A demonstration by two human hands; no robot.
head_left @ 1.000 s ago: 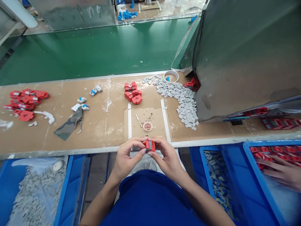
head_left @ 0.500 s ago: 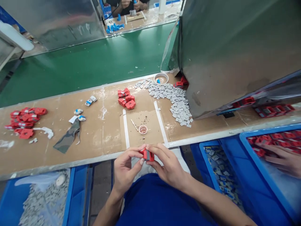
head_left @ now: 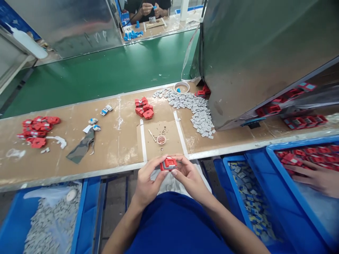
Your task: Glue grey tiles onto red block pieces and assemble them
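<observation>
Compared with half a second ago, the red toy-vehicle body [head_left: 168, 164] is turned: its grey band faced the wearer then, and now a red face with a rectangular recess shows. It is held in the air on the wearer's side of the small round cup [head_left: 161, 139], as before. The left hand [head_left: 148, 180] has its thumb and index finger closed on the body's left end. The right hand [head_left: 190, 176] pinches the right end, index finger along the top and thumb at the lower corner, so both grips are narrow; how the other fingertips sit is hidden. A thin stick [head_left: 152, 135] lies just left of the cup, a cluster of red bodies [head_left: 148, 114] beyond it to the left, and loose grey tiles [head_left: 202, 120] beyond it to the right. Well to the right of the cup, a co-worker's hand [head_left: 317, 179] lies over red bodies in a blue bin [head_left: 296, 198], as earlier. Far beyond the cup, another worker's hands [head_left: 146, 8] show more fully than before, with a small blue piece [head_left: 155, 7] between them.
</observation>
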